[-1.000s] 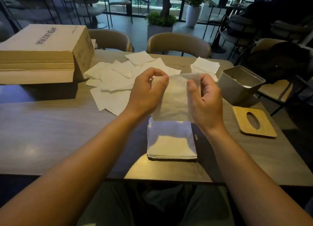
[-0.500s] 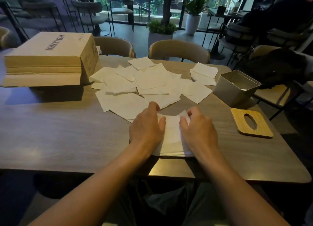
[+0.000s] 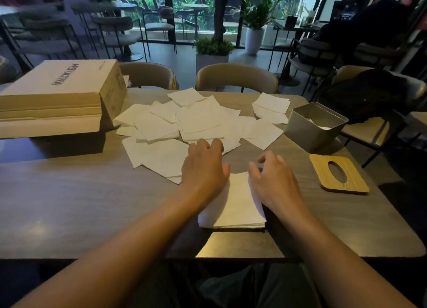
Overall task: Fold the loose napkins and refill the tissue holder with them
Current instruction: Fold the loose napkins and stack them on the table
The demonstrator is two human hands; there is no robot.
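- The left grip [image 3: 204,169], loosely spread, is covering the folded stack's [image 3: 233,206] left edge, with loose napkins [image 3: 196,122] just ahead.
- The right grip [image 3: 270,176], slack and empty, is flanking the right edge; the tissue holder [image 3: 316,125] is sitting beyond, across bare tabletop [image 3: 298,153].

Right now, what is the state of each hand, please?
Left hand: open, holds nothing, fingertips at the loose napkins.
Right hand: open, loosely curled, holds nothing, over the folded stack.
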